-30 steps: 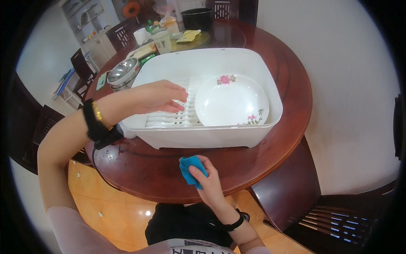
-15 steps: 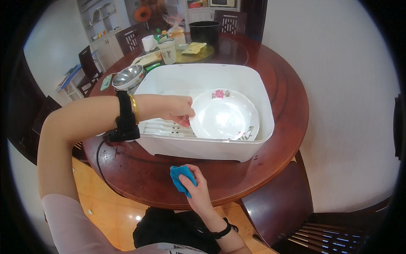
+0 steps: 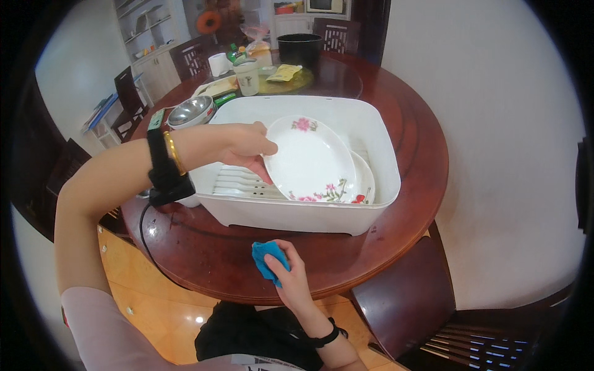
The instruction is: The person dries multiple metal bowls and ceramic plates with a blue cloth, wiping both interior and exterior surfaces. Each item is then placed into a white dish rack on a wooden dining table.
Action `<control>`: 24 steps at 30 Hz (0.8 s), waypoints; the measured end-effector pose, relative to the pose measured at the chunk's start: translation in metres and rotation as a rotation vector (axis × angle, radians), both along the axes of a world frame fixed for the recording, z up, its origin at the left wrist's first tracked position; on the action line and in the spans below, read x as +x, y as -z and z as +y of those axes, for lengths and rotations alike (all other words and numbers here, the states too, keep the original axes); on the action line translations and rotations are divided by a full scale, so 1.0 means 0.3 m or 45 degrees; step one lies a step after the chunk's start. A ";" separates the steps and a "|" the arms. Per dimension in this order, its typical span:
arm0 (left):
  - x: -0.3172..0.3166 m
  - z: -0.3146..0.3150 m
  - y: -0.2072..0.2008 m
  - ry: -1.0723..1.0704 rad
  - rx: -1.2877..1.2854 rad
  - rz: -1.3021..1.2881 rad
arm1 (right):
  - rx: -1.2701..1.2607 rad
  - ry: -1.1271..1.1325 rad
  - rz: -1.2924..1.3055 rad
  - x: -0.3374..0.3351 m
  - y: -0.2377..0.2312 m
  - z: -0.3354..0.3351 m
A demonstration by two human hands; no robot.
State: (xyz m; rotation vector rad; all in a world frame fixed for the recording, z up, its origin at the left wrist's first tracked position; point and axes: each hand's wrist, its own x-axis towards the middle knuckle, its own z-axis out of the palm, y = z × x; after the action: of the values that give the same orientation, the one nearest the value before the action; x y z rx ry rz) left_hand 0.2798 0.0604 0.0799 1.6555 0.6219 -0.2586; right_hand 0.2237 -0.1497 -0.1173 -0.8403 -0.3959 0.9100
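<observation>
My left hand (image 3: 247, 150) grips the left rim of a white plate (image 3: 309, 162) with pink flowers. The plate is tilted inside a white plastic dish rack box (image 3: 291, 217). Behind its lower right side another flowered plate (image 3: 366, 179) shows in part, still in the box. White slats (image 3: 238, 180) line the box floor below my left wrist. In front of the box, over the table's near edge, my right hand (image 3: 291, 272) is closed around a folded blue cloth (image 3: 267, 261).
The box stands on a round dark red wooden table (image 3: 421, 148). Metal-lined bowls (image 3: 190, 111) sit to its left. Beyond it are a lidded cup (image 3: 247, 77), a yellow packet (image 3: 284, 72) and a black pot (image 3: 299, 46). A wooden chair (image 3: 408, 278) stands at the near right.
My left hand has drawn the front plate up and to the left, uncovering part of the plate behind it. The right hand with the cloth has hardly moved.
</observation>
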 end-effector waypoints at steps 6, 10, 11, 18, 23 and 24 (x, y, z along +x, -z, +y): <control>-0.182 0.124 -0.095 -0.110 0.051 -0.128 | 0.007 -0.027 0.003 -0.011 -0.019 0.002; -0.289 0.120 -0.118 -0.186 0.601 -0.307 | -0.103 -0.007 -0.100 -0.008 -0.021 -0.001; -0.303 0.114 -0.112 -0.208 0.811 -0.377 | -0.105 0.006 -0.104 -0.004 -0.020 -0.004; -0.410 0.106 -0.078 0.178 1.807 -0.916 | -0.063 0.075 -0.072 -0.029 -0.023 0.008; -0.445 0.173 -0.042 0.018 1.892 -1.228 | -0.100 0.127 -0.153 -0.037 -0.026 0.009; -0.457 0.180 -0.036 -0.130 1.665 -1.140 | -0.099 0.145 -0.150 -0.038 -0.025 0.008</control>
State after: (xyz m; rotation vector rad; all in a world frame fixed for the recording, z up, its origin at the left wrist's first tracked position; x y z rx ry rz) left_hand 0.1428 0.1143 0.0907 2.6356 0.1087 1.1601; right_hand 0.2121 -0.1472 -0.1097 -0.9810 -0.4129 0.7764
